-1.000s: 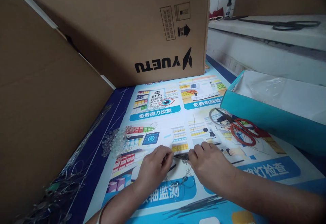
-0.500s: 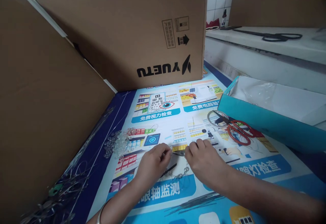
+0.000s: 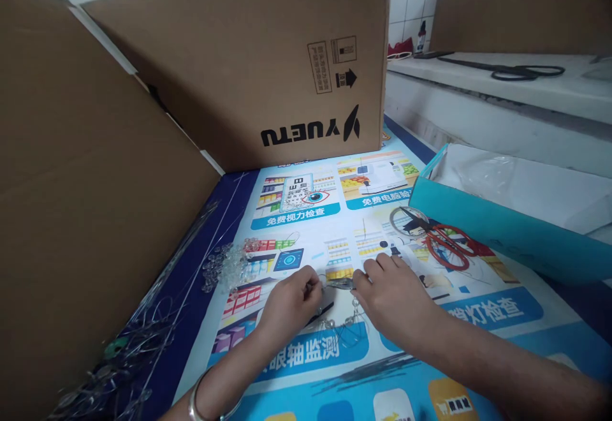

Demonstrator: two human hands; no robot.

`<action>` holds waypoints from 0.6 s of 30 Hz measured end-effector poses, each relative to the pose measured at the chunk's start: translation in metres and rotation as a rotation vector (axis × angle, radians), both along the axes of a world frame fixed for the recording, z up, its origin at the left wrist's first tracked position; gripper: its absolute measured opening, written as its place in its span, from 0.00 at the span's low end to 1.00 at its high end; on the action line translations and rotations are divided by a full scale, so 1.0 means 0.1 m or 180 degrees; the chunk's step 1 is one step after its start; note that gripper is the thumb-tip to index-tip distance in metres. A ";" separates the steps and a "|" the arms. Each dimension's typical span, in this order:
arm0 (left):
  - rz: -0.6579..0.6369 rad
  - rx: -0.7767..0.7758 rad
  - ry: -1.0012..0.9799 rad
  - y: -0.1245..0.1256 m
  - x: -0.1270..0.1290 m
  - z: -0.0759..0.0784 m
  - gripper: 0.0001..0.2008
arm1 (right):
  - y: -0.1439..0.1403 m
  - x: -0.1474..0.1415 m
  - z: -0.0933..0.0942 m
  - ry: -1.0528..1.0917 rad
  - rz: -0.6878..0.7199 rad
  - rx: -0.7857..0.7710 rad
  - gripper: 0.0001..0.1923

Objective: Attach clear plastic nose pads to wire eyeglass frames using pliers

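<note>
My left hand [image 3: 291,303] and my right hand [image 3: 389,296] meet over a printed poster [image 3: 363,344] on the table. Between their fingertips they pinch a small dark metal tool, probably pliers [image 3: 338,284]. A thin wire strung with clear beads [image 3: 342,326] hangs from the hands and loops on the poster below them. My left fingers are closed on the wire end at the tool's tip. A metal bangle [image 3: 198,402] circles my left wrist.
A pile of clear beads [image 3: 227,266] lies left of the hands. Thin wires [image 3: 119,357] lie tangled beside the cardboard panel [image 3: 81,217]. A YUETU carton [image 3: 268,57] stands behind. Red-handled scissors [image 3: 447,245] lie by a teal box [image 3: 502,229]. Black scissors [image 3: 511,71] rest on the ledge.
The hands stay together on the tool and wire. The beaded loop under them has shifted slightly. The view has tilted a little, showing more of the poster's near edge.
</note>
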State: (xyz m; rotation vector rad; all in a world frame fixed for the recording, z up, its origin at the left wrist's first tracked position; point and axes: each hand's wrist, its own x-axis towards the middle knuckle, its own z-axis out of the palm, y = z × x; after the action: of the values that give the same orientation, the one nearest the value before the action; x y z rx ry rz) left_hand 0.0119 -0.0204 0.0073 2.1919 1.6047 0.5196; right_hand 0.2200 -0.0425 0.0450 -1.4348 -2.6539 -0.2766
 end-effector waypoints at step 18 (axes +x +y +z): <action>0.0254 -0.0084 -0.0237 -0.08 0.05 -0.05 0.06 | 0.01 -0.06 -0.15 -0.0240 0.0274 -0.0099 0.11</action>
State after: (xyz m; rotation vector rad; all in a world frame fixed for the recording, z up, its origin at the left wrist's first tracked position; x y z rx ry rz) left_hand 0.0168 -0.0281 0.0018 2.0715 1.6554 0.5926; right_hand 0.2144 -0.0416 0.0304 -1.3400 -2.7834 -0.2879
